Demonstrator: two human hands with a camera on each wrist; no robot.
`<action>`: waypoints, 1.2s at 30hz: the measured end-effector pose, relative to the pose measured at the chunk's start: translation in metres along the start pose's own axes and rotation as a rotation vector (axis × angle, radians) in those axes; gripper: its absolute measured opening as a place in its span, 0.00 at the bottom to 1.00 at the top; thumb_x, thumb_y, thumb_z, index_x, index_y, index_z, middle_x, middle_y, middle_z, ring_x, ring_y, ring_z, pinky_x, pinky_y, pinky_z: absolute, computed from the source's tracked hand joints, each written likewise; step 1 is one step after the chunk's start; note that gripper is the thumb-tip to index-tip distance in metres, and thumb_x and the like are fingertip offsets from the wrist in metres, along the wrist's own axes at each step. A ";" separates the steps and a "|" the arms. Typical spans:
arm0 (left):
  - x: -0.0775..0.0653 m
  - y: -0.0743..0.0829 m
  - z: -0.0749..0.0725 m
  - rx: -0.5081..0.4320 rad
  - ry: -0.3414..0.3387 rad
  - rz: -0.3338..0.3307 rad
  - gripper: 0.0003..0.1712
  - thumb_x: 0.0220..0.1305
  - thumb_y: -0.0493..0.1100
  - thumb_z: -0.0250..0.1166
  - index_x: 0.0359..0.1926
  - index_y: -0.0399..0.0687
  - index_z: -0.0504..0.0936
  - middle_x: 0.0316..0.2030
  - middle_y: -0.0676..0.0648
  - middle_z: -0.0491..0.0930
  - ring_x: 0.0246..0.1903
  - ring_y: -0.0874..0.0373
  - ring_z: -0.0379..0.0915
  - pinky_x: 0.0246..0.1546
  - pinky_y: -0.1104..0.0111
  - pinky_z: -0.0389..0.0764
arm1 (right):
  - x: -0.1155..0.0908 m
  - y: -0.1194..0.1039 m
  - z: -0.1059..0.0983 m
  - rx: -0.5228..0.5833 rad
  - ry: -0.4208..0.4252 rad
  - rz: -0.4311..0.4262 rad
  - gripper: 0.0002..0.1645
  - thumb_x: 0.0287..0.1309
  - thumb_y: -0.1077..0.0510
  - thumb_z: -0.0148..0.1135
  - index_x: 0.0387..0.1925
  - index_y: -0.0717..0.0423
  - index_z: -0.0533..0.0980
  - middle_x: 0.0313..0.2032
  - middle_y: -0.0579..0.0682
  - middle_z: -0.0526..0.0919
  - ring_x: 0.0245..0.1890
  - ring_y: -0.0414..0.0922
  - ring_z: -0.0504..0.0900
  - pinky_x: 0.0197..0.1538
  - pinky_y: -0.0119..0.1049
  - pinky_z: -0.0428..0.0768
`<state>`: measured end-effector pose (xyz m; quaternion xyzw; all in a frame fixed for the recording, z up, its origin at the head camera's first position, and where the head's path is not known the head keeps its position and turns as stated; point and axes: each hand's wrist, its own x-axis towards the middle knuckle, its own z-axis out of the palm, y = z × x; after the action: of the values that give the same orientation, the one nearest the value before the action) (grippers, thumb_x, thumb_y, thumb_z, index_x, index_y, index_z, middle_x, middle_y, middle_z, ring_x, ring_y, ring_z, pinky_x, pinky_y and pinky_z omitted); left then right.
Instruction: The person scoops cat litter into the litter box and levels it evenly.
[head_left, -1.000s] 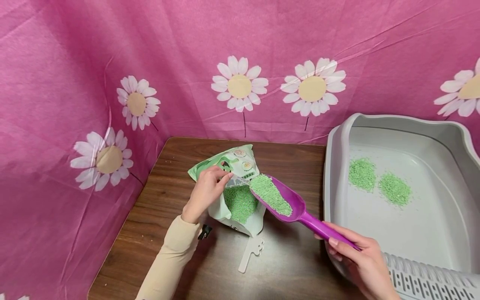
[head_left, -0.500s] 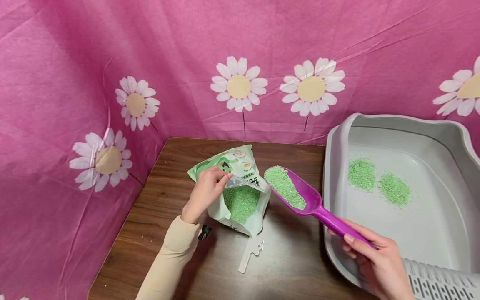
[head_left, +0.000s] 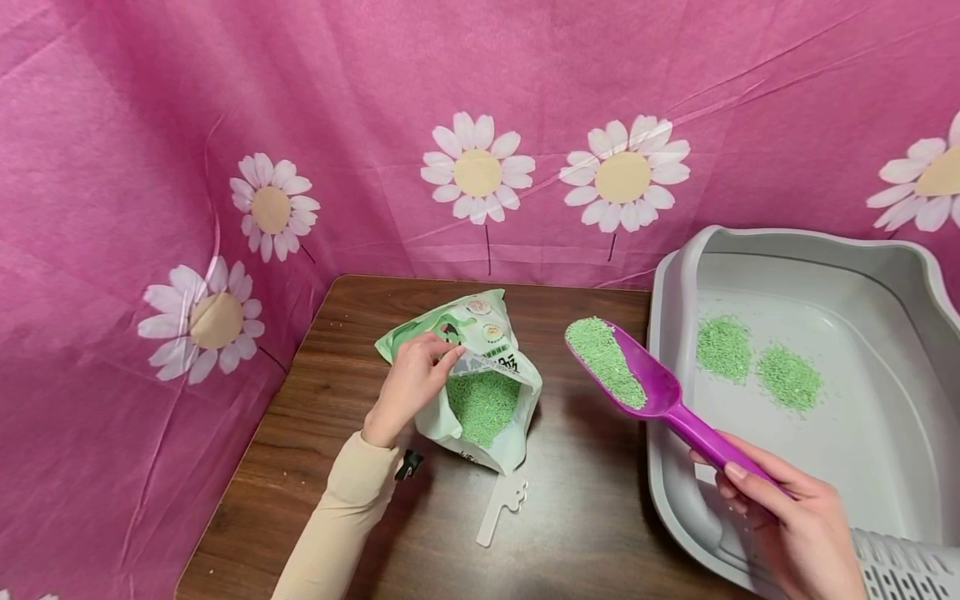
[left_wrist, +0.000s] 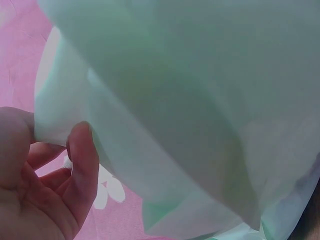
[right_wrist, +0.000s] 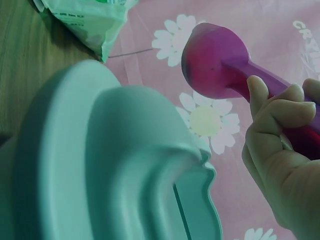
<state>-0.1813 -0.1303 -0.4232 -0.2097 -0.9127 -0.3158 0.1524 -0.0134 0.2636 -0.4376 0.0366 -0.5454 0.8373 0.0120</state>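
My left hand [head_left: 412, 379] pinches the upper edge of an open bag [head_left: 517, 429] of green pellet litter [head_left: 483, 404]. In the left wrist view, thumb and fingers hold a fold of the pale bag [left_wrist: 165, 110]. My right hand [head_left: 795, 508] grips the handle of a purple scoop [head_left: 660, 387], its bowl heaped with green pellets [head_left: 607, 362]. The scoop is between the bag and the grey litter box [head_left: 671, 467], its handle over the box's left rim. From below, the right wrist view shows the scoop [right_wrist: 215, 60] with my right hand [right_wrist: 285, 130] round the handle.
Two small piles of green pellets, a left one [head_left: 723, 348] and a right one [head_left: 790, 377], lie on the litter box floor. A white flat cutter-like piece [head_left: 498, 508] and a black clip [head_left: 408, 464] lie on the wooden table [head_left: 585, 533]. A pink daisy curtain [head_left: 555, 75] hangs behind.
My right hand has carried the loaded scoop rightward, away from the bag mouth and toward the litter box. The left hand has stayed on the bag's edge.
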 end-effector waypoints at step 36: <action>0.000 0.003 -0.002 -0.001 -0.010 -0.010 0.14 0.64 0.41 0.64 0.22 0.40 0.85 0.25 0.47 0.81 0.29 0.58 0.76 0.35 0.64 0.79 | 0.000 -0.022 -0.053 0.428 -0.123 -0.224 0.31 0.65 0.78 0.14 0.65 0.80 0.56 0.50 0.74 0.78 0.34 0.52 0.79 0.33 0.35 0.77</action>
<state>-0.1796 -0.1291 -0.4201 -0.2068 -0.9143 -0.3161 0.1461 -0.0143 0.3211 -0.4394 0.1495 -0.3478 0.9234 0.0635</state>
